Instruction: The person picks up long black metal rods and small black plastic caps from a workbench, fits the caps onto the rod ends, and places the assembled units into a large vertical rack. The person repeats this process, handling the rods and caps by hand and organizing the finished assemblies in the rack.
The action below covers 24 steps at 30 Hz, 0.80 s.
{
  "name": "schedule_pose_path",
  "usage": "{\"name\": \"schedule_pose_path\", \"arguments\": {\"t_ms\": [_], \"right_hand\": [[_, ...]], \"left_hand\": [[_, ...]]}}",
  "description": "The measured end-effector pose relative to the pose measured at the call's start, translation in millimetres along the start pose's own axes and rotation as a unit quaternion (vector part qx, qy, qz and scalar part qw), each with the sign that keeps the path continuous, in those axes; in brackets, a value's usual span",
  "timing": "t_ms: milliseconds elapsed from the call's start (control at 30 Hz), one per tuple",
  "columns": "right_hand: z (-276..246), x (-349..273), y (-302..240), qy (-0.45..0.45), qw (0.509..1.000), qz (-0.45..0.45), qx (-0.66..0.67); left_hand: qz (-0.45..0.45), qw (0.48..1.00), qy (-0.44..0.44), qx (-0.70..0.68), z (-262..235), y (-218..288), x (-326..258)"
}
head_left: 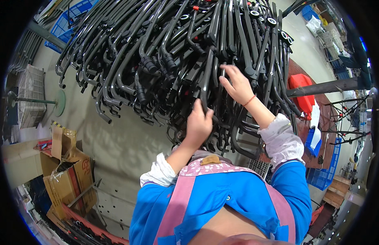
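A large heap of bent black metal tubes (128, 53) lies in front of me, many with dark plastic joints and several with white-ringed round ends. My left hand (198, 127) is closed around the lower end of one black tube (206, 77), which points away from me over the heap. To its right, my right hand (238, 86) hovers beside that tube with thumb and fingers apart. Nothing shows in its grasp, though the fingertips come close to the tubes behind them. What carries the heap is mostly hidden.
An opened cardboard box (71, 183) stands at lower left, near a green round-based stand (60, 103). On the right, a red-brown tabletop (320, 161) holds a red item (302, 93) and a small blue bin (313, 143). A blue crate (329, 173) sits beside it.
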State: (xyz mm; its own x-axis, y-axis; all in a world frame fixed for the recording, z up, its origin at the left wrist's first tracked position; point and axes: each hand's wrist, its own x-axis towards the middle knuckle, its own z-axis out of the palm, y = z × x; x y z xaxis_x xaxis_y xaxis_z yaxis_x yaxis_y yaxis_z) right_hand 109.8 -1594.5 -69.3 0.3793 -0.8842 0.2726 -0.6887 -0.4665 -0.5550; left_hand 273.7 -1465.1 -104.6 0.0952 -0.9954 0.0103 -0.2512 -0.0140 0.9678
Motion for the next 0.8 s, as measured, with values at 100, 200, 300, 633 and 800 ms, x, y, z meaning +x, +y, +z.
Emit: {"name": "schedule_pose_path", "arguments": {"t_ms": [100, 200, 300, 633, 800], "right_hand": [[-7.3, 17.2, -38.3, -0.033, 0.982, -0.147, -0.115], [20.7, 11.3, -31.2, -0.288, 0.927, -0.088, -0.222], [32.3, 3.5, -11.9, -0.211, 0.961, -0.113, -0.138], [39.2, 4.4, -5.9, -0.192, 0.973, -0.107, -0.072], [49.2, 9.7, -2.5, -0.17, 0.977, -0.107, -0.066]], "left_hand": [[-0.014, 0.996, -0.066, 0.051, 26.6, -8.4, -11.0], [0.007, 0.991, -0.119, 0.068, 25.8, -15.1, -5.5], [-0.003, 0.98, -0.178, 0.091, 0.5, -7.1, 4.7], [0.017, 0.984, 0.144, -0.106, -83.6, 8.2, 48.7], [0.011, 0.98, 0.199, -0.005, -106.2, 4.1, 44.3]]}}
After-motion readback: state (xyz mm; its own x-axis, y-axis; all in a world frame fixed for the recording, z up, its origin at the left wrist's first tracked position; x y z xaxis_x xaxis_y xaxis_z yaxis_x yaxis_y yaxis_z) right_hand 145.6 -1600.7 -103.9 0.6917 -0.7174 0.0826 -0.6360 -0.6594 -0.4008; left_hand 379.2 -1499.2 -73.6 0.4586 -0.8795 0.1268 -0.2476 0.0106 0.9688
